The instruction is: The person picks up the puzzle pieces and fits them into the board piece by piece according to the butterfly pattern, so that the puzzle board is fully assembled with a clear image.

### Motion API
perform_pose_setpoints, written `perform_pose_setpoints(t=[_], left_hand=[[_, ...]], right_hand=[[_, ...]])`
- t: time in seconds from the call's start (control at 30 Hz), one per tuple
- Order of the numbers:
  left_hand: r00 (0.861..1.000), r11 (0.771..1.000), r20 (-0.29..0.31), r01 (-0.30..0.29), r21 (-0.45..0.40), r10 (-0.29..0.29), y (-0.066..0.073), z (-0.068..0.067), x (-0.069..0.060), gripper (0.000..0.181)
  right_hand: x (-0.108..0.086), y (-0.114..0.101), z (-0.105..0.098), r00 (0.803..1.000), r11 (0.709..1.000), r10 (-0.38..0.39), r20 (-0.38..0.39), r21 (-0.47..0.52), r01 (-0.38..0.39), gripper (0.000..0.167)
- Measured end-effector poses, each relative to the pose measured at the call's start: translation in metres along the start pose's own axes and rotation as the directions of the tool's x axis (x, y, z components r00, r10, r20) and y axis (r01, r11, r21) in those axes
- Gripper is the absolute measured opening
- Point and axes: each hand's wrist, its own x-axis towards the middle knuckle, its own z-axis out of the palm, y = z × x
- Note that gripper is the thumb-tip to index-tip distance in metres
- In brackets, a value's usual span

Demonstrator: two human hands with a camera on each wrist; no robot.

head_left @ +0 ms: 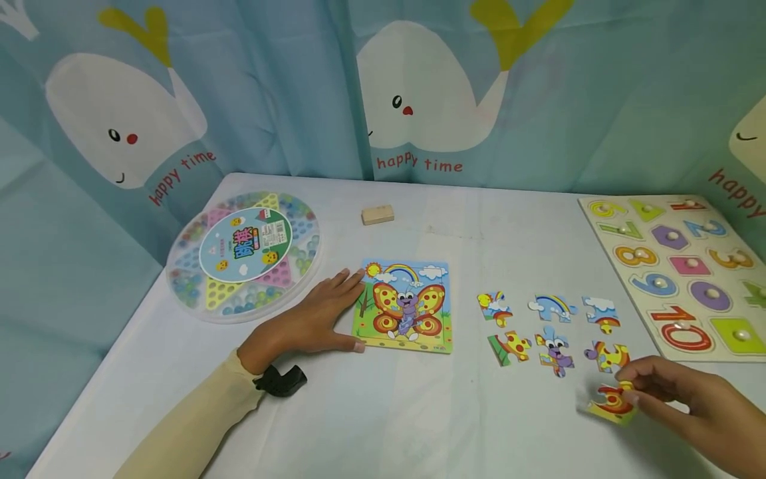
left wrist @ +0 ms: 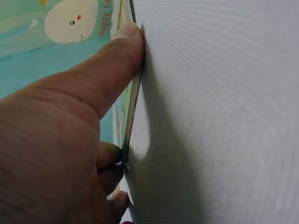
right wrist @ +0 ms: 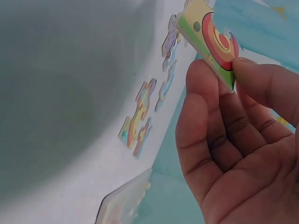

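Note:
My right hand (head_left: 688, 399) pinches a jigsaw piece (head_left: 615, 402) between thumb and fingers. In the right wrist view this piece (right wrist: 215, 39) shows a red and yellow spiral with a green edge. Spread along the left side of the butterfly puzzle board (head_left: 404, 307) lies my left hand (head_left: 317, 313); its thumb (left wrist: 124, 42) touches the board's edge in the left wrist view. Several loose pieces lie in two rows to the board's right, among them a rainbow piece (head_left: 550, 307), a butterfly face piece (head_left: 555, 351) and a yellow wing piece (head_left: 609, 357).
A round Chinese checkers box (head_left: 245, 249) with marbles stands at the left. Behind the puzzle board is a small wooden block (head_left: 378, 214). A number peg board (head_left: 682, 273) lies at the right. A blue whale-print curtain (head_left: 299, 100) hangs behind the white table.

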Motion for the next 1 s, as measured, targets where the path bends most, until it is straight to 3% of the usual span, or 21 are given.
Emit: perform_pose_setpoints(t=[0.1,0.3,0.53,1.0], left_hand=[[1.000,1.000,0.003,0.001,0.002,-0.001,0.000,0.000,0.000,0.105],[1.000,1.000,0.012,0.012,0.000,-0.012,0.000,0.001,-0.001,0.105],[1.000,1.000,0.006,0.002,0.004,-0.002,0.000,0.001,0.001,0.105],[1.000,1.000,0.005,-0.004,0.001,0.004,0.000,0.001,0.001,0.106]], right_hand=[[0.004,-0.004,0.000,0.996,0.996,-0.083,-0.017,0.042,0.084,0.032],[0.016,-0.014,0.004,0.971,0.958,-0.234,-0.052,0.159,0.239,0.039],[0.028,-0.028,0.008,0.967,0.950,-0.252,-0.035,0.179,0.254,0.034],[0.056,-0.055,0.012,0.930,0.909,-0.367,-0.012,0.205,0.362,0.031]])
